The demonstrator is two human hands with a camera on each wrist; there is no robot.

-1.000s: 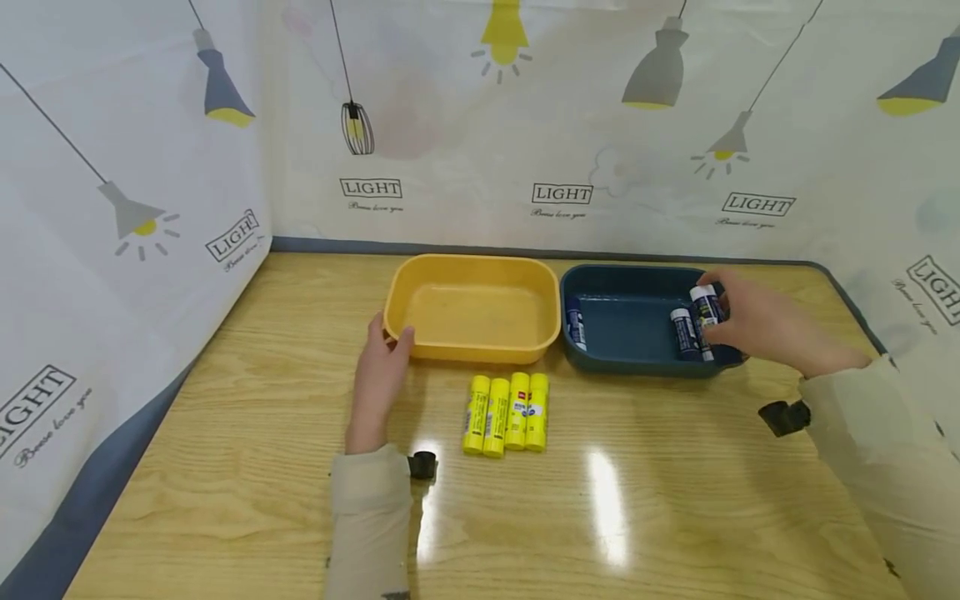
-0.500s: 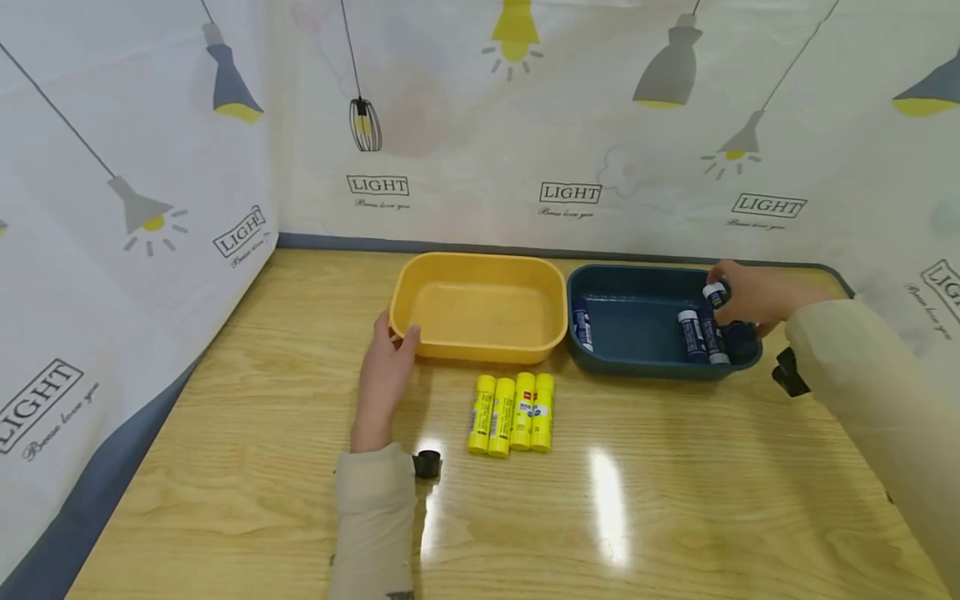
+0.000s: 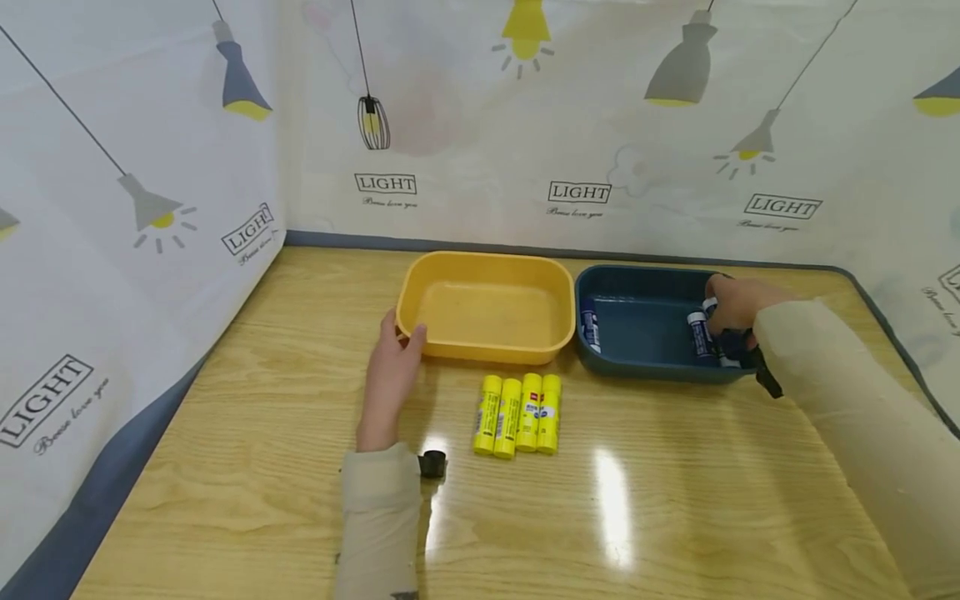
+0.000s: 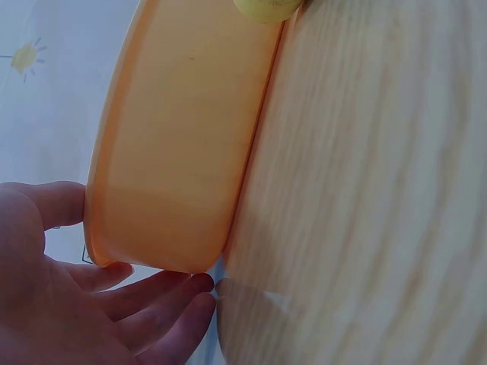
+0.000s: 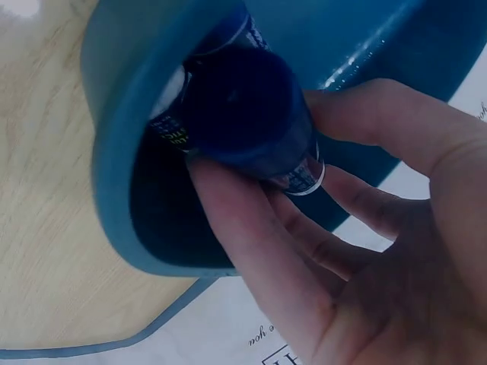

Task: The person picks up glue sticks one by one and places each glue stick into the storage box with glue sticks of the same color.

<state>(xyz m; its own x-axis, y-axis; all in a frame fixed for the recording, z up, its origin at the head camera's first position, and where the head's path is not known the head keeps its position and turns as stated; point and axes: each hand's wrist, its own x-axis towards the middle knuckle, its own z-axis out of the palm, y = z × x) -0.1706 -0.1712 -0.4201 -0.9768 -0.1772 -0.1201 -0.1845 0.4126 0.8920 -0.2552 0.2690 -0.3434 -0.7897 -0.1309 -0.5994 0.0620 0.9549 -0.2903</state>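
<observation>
From the head, the left hand (image 3: 393, 367) grips the near left corner of a yellow bin (image 3: 487, 352); the bin conceals part of its fingers. The right hand (image 3: 738, 302) is inside the right end of a dark blue bin (image 3: 645, 367), which stands just beside the yellow one on the wooden surface (image 3: 270, 500). A white cap (image 3: 710, 307) shows next to that hand, though the hand hides most of what is there. A white-capped stick (image 3: 701, 335) lies just to its left; another dark stick (image 3: 591, 325) lies along the blue bin's left wall. Four yellow sticks (image 3: 529, 414) lie side by side before the yellow bin, apart from both hands.

From the left wrist, one digit touches the bin's rim and the others lie against its end wall. The hand runs out of frame, and a rounded yellow end (image 4: 268, 7) is cut off at the top.

From the right wrist, fingers pinch a blue-ended stick (image 5: 247, 106) from opposite sides, within the blue bin's rim. It partly covers other sticks behind it; their print is too dark to read.
</observation>
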